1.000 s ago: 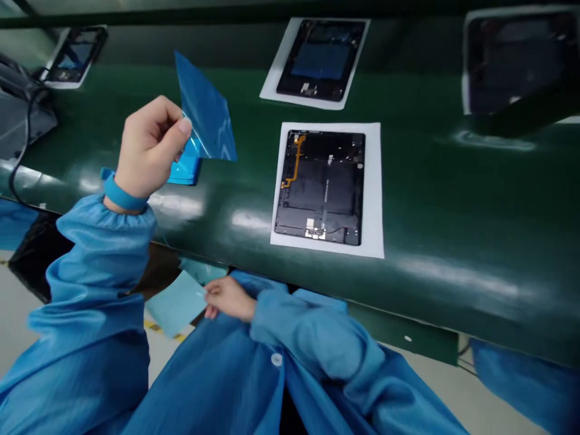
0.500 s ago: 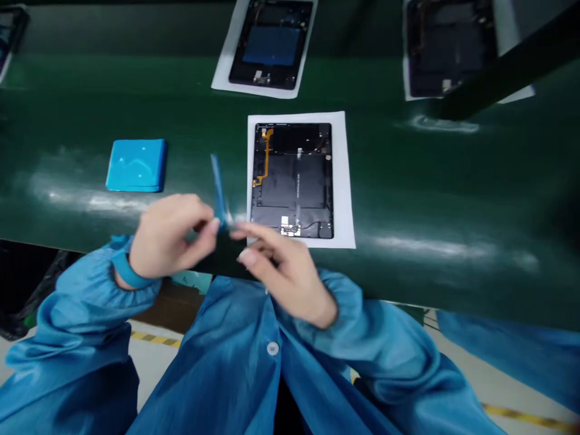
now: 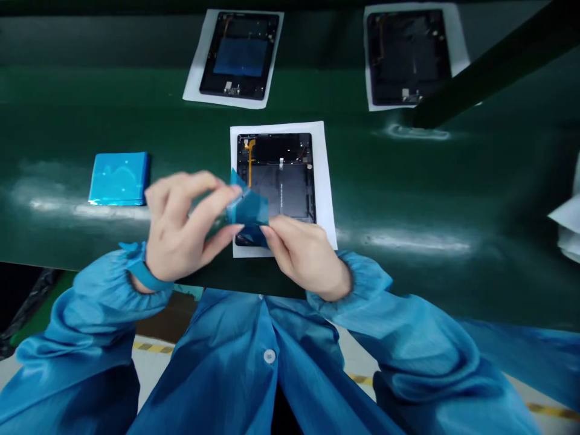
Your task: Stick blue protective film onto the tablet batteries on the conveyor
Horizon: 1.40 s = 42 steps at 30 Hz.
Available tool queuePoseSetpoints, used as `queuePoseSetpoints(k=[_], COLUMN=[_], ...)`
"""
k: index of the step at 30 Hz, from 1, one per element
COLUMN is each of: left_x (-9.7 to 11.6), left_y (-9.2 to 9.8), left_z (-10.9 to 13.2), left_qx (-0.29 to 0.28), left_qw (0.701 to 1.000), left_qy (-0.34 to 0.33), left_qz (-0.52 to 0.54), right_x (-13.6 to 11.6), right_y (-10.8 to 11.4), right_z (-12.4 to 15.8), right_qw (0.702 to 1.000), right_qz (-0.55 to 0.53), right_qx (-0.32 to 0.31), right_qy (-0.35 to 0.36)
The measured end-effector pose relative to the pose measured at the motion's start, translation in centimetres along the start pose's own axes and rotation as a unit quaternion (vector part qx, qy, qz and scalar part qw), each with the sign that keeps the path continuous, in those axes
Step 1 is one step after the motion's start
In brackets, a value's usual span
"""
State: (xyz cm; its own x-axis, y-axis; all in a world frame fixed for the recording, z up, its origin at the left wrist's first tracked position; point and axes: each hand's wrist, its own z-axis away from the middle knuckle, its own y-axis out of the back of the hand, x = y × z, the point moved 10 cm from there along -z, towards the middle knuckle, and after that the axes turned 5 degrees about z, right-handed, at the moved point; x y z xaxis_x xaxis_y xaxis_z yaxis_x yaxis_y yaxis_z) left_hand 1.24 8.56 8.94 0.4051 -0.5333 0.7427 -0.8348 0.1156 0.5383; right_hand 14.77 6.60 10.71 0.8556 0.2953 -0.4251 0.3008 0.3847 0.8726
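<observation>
Head view | Right hand (image 3: 308,254) pinches blue film (image 3: 252,208) above a tablet (image 3: 296,188) | Left hand (image 3: 181,220), finger and thumb parted, meets film's left edge, grip unclear | Two-sided hold apparently steadies limp film

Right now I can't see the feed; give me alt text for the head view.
The right hand pinches a sheet of blue film over an opened, tablet-like device on white paper, with the left hand at the film's other end. A blue stack lies left on the green table; two similar devices lie farther back.
</observation>
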Motion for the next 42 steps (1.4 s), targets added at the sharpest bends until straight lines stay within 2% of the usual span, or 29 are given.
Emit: queuePoseSetpoints(k=[1,3,4,6,8,11,13,15,16,18,20,21,24,28,32,34,42], left_x=[-0.8,-1.7,-1.8,-1.7,-1.7,-1.7,-2.3,-3.1,-3.1,-2.5,-1.1,-0.1,2.6,3.8,4.2,4.0,2.5], left_y=[0.1,-1.1,-1.8,-2.6,-2.7,-2.8,-3.0,-3.4,-4.2,-7.1,-10.4,-11.7,-13.5,-13.7,-13.7,-14.1,-15.3], left_z=[-0.3,-0.9,-1.1,-1.4,-1.9,-2.5,-2.3,-1.4,-0.7,1.0,3.0,3.7,4.4,4.2,4.1,4.4,5.0], left_qx=[-0.011,-0.089,-0.131,-0.176,-0.178,-0.148,-0.101,-0.057,-0.063,-0.141,-0.24,-0.269,-0.28,-0.237,-0.196,-0.202,-0.225], left_qw=[1.0,0.995,0.988,0.976,0.971,0.977,0.987,0.989,0.985,0.969,0.946,0.938,0.942,0.96,0.971,0.97,0.965], left_qy=[0.014,0.018,0.012,0.014,0.031,0.053,0.088,0.136,0.153,0.159,0.131,0.108,0.025,-0.034,-0.101,-0.119,-0.118], left_qz=[-0.006,0.041,0.077,0.131,0.154,0.147,0.093,0.001,-0.047,-0.128,-0.176,-0.188,-0.185,-0.143,-0.087,-0.071,-0.069], right_x=[-0.2,-0.4,-0.2,0.4,1.0,2.6,5.2,9.3,11.6,15.8,18.6,19.4,20.7,21.5,22.7,23.1,23.8], right_y=[0.3,1.0,1.5,2.6,3.3,3.8,4.4,4.9,4.8,3.6,1.8,1.0,-0.9,-2.2,-2.7,-2.9,-3.9], right_z=[0.2,0.6,0.7,0.7,0.6,1.0,2.1,3.9,4.9,6.2,6.3,6.2,5.9,6.6,7.5,7.6,7.1], right_qw=[0.999,0.993,0.991,0.991,0.994,0.996,0.995,0.981,0.969,0.938,0.914,0.908,0.904,0.902,0.905,0.906,0.931], right_qz=[0.032,0.068,0.074,0.075,0.07,0.063,0.05,-0.009,-0.061,-0.184,-0.28,-0.307,-0.346,-0.36,-0.356,-0.351,-0.275], right_qx=[0.003,0.019,0.032,0.05,0.046,0.046,0.091,0.177,0.215,0.258,0.249,0.234,0.174,0.115,0.113,0.125,0.126], right_qy=[0.038,0.093,0.103,0.096,0.075,0.039,-0.008,-0.077,-0.107,-0.143,-0.156,-0.16,-0.183,-0.209,-0.205,-0.199,-0.203])
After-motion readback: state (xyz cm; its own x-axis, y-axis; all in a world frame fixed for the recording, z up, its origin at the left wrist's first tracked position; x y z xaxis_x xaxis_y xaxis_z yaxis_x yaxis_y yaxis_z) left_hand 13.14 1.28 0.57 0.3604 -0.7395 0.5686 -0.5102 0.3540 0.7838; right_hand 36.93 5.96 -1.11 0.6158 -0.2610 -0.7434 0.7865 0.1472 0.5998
